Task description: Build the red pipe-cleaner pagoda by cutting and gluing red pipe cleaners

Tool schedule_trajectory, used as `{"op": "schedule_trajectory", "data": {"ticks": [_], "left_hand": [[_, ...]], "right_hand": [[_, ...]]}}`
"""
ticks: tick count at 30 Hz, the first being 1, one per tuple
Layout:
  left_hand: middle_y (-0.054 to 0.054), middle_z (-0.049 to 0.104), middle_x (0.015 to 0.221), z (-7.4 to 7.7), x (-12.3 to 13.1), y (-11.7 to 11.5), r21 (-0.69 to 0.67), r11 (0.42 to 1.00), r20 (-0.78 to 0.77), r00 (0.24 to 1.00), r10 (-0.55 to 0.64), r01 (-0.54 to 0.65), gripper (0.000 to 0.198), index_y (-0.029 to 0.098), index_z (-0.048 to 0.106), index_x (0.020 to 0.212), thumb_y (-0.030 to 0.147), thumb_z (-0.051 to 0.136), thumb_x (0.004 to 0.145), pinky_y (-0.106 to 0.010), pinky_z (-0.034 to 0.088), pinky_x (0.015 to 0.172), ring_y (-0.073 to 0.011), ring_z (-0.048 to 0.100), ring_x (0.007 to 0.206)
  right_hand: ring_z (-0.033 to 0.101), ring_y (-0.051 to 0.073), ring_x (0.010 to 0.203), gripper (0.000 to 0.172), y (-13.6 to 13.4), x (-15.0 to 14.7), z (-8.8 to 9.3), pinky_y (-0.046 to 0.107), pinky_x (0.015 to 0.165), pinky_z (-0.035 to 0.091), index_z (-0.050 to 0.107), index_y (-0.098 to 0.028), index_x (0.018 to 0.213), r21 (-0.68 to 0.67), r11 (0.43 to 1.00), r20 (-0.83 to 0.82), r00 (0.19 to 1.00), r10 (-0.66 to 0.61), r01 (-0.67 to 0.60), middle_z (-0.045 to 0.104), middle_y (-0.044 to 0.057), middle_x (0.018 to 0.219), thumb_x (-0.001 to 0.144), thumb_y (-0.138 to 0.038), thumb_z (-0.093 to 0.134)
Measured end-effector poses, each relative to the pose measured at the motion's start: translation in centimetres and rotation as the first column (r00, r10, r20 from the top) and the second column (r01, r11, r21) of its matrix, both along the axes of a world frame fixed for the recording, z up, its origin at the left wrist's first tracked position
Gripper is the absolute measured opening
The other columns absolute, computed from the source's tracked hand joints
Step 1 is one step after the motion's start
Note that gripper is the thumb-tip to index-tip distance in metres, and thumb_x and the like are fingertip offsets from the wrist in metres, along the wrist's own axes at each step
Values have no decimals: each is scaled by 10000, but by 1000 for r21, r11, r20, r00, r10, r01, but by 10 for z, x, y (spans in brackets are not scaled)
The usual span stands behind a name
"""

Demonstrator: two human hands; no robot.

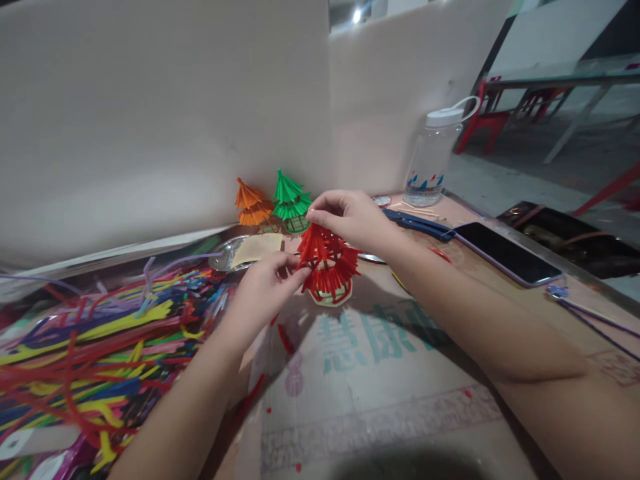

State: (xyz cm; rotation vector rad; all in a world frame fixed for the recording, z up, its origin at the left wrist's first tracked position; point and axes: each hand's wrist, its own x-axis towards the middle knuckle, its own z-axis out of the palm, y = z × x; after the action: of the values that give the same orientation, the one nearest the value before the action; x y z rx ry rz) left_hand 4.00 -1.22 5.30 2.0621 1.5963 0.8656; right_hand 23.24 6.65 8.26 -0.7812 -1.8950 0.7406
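A small red two-tiered pavilion model [330, 263], with fringed roofs that look made of pipe cleaners, stands upright on a pale polygonal base. My left hand [270, 290] pinches the edge of its roof from the left side. At the peak, my right hand [353, 217] has thumb and forefinger closed on the tip and covers part of the upper roof. Behind it are a green pavilion model [290, 193] and an orange pavilion model [250, 202] of like shape. Red snippets [285, 339] lie on the printed board [370, 400] below my hands.
Heaped pipe cleaners [110, 347] of many colours fill the left side. A yellowish paper [257, 248] lies on a clear tray. To the right are blue-handled pliers [420, 223], a phone [507, 253] and a water bottle [427, 160]. White panels [165, 120] wall the back.
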Motion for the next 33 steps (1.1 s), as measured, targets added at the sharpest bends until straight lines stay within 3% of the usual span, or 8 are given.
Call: {"op": "schedule_trajectory", "data": {"ticks": [3, 6, 12, 18, 21, 24, 28, 33], "left_hand": [[-26, 733, 932, 4, -4, -2, 26, 1000, 96, 995, -6, 4, 276, 190, 690, 1051, 398, 684, 870, -300, 482, 725, -191, 653, 808], [-27, 724, 935, 8, -10, -4, 83, 996, 151, 989, 6, -19, 225, 193, 689, 993, 394, 616, 922, -292, 487, 759, -184, 656, 836], [-27, 689, 917, 9, -19, -3, 194, 979, 56, 997, 59, -69, 204, 206, 646, 903, 357, 523, 963, -301, 473, 770, -194, 645, 850], [3, 526, 641, 18, -22, -7, 249, 963, -62, 990, 124, -105, 437, 220, 473, 655, 423, 364, 1026, -300, 362, 615, -173, 522, 656], [-11, 631, 734, 20, -22, -9, 230, 972, -105, 992, 70, -44, 354, 211, 602, 744, 429, 466, 987, -296, 398, 649, -179, 560, 696], [-45, 725, 1026, 18, -18, -11, 177, 983, -23, 999, -33, 37, 247, 217, 682, 1061, 410, 587, 938, -306, 476, 767, -199, 643, 866], [-49, 756, 949, 13, -10, -11, 105, 994, -67, 997, -27, 34, 240, 204, 729, 980, 418, 651, 903, -325, 490, 728, -212, 665, 821], [-45, 782, 938, 8, -3, -9, 135, 991, -66, 998, -3, 12, 187, 208, 759, 950, 347, 647, 894, -328, 499, 730, -212, 682, 804]], "right_hand": [[572, 131, 699, 198, 0, 0, -1, 263, 667, 421, 719, -139, 869, 16, 1000, 1, 1000, 3, -3, 688, 11, 764, 887, -321, 645], [566, 129, 702, 203, 0, 0, -1, 259, 667, 417, 721, -140, 886, 36, 999, 11, 1000, -3, 2, 683, 12, 770, 900, -328, 645], [541, 119, 641, 301, -4, 16, 16, 238, 590, 396, 667, -155, 1089, 6, 1000, -2, 1000, -15, 15, 609, -5, 734, 968, -418, 584], [528, 138, 643, 311, -21, 62, 9, 263, 581, 359, 703, -165, 948, 97, 982, 211, 961, -177, 160, 618, 12, 721, 948, -441, 559], [545, 158, 647, 369, -23, 90, -13, 280, 605, 369, 699, -180, 830, 135, 969, 428, 870, -244, 205, 638, 25, 706, 936, -495, 538], [632, 198, 767, 300, -21, 114, -41, 295, 676, 428, 720, -190, 973, 100, 969, 626, 742, -238, 226, 718, 65, 886, 939, -409, 518], [664, 281, 990, 378, -16, 134, -74, 342, 800, 482, 686, -155, 1224, 136, 971, 814, 536, -224, 198, 697, 160, 1142, 881, -293, 606], [658, 324, 1048, 446, -11, 143, -95, 377, 848, 492, 675, -149, 1305, 216, 961, 883, 387, -267, 171, 678, 190, 1137, 876, -258, 615]]}}
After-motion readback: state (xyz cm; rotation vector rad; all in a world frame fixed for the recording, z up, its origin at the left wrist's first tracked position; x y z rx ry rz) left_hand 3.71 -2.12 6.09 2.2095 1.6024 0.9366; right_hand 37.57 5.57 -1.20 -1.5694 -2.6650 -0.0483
